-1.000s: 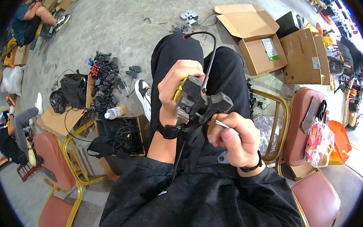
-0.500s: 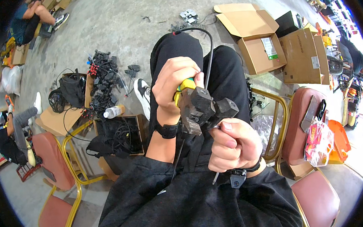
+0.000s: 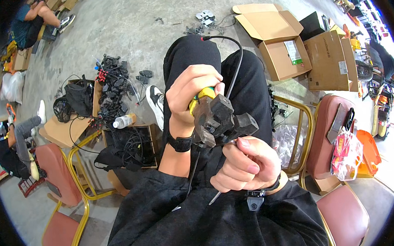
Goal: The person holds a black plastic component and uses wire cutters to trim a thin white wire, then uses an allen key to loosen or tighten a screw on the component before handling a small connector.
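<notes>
Above my lap, my left hand [image 3: 194, 89] is closed round a yellow-and-green grip [image 3: 204, 95]. Close against that grip is a dark, blocky assembly [image 3: 221, 117] with angular arms; how the two join is hidden. From behind it a thin black cable [image 3: 240, 61] with a red tip arches up over my knees. My right hand [image 3: 247, 163] is closed on a thin metal rod [image 3: 214, 198], whose lower end sticks out below the fist. The rod's kind cannot be made out. My right fingertips are just below the assembly's right arm; whether they touch it is unclear.
Pink chairs with gold frames stand on my left [image 3: 58, 174] and right [image 3: 328, 133]. Black parts and cables [image 3: 113, 83] are heaped on the floor at left, near a bottle [image 3: 124, 121]. An open cardboard box [image 3: 276, 57] lies at right. Other people sit at far left.
My right hand has shifted slightly left and turned, and the rod's lower end has swung left. The assembly has tilted a little, and the cable's red tip has moved right.
</notes>
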{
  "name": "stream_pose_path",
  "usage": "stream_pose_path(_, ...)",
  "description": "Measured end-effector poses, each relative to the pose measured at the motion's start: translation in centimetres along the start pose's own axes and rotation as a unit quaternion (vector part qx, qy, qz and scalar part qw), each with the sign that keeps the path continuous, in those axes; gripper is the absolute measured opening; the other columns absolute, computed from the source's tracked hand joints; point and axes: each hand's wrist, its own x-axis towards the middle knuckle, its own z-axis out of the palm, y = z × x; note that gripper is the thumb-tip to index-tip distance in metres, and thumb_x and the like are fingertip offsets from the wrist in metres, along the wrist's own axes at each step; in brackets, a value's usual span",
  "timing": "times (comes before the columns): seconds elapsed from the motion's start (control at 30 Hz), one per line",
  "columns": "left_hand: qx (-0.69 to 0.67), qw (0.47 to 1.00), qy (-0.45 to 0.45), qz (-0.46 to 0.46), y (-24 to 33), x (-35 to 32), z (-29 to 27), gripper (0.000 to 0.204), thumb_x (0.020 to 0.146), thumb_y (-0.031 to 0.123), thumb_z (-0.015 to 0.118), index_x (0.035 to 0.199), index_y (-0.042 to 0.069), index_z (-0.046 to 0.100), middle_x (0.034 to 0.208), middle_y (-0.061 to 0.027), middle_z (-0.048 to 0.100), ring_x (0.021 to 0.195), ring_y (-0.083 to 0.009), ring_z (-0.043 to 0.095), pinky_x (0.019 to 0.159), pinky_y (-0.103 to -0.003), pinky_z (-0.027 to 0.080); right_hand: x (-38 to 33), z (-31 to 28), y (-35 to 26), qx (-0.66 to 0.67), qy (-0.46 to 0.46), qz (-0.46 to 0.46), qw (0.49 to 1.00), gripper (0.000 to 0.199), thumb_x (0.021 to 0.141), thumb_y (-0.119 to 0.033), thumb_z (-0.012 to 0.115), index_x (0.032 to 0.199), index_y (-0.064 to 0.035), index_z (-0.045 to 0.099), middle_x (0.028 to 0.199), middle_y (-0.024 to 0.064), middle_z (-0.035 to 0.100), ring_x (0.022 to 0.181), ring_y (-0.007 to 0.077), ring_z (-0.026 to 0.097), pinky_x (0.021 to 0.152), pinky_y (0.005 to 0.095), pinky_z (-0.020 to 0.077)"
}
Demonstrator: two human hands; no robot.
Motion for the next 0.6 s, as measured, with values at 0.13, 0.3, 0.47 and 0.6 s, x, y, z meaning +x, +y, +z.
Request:
stream_pose_path(0.13, -0.042, 0.998, -0.046, -0.021, -0.2, 0.3, -0.3, 0.011, 0.073, -0.006, 0.059, 0.082, -0.001, 0.053, 0.077, -0.0142, 0.061, 0.071, -0.0239, 0.061, 0.065, -0.031, 0.05, 0.4, 0.3, 0.4, 0.02, 0.001, -0.03, 0.999, 0.039, 0.097, -0.026, 0.026, 0.064, -0.0084, 0.037, 0.051, -0.002, 0.03, 0.046, 0.0123, 0.028, 0.05, 0.0273, 0.026)
stream_pose_path(0.3, -0.051, 0.995, -0.07, -0.043, -0.2, 0.1, -0.2, 0.011, 0.073, -0.007, 0.058, 0.08, -0.001, 0.054, 0.075, -0.0136, 0.061, 0.067, -0.023, 0.061, 0.063, -0.029, 0.05, 0.5, 0.4, 0.5, -0.044, 0.033, -0.068, 0.996, 0.038, 0.097, -0.026, 0.028, 0.065, -0.008, 0.036, 0.052, -0.0016, 0.03, 0.046, 0.0122, 0.029, 0.049, 0.0276, 0.0261)
stream_pose_path(0.47, -0.046, 0.995, -0.025, -0.086, 0.2, 0.2, 0.6, 0.017, 0.063, 0.002, 0.065, 0.077, -0.001, 0.057, 0.072, -0.0123, 0.059, 0.066, -0.0249, 0.06, 0.061, -0.028, 0.047, 0.2, -0.9, 0.7, -0.544, 0.186, -0.231, 0.785, 0.023, 0.093, -0.013, 0.038, 0.076, -0.0005, 0.048, 0.059, 0.0091, 0.048, 0.05, 0.0178, 0.044, 0.055, 0.0261, 0.0368)
stream_pose_path(0.6, -0.064, 0.994, -0.019, -0.09, -0.6, -0.5, 0.2, 0.016, 0.064, 0.004, 0.065, 0.078, -0.001, 0.057, 0.073, -0.0123, 0.059, 0.067, -0.0248, 0.06, 0.061, -0.028, 0.047, 1.0, -0.9, -0.8, -0.843, 0.154, -0.31, 0.412, 0.019, 0.072, 0.001, 0.052, 0.091, 0.0053, 0.055, 0.078, 0.0162, 0.054, 0.067, 0.0339, 0.051, 0.064, 0.0364, 0.0424)
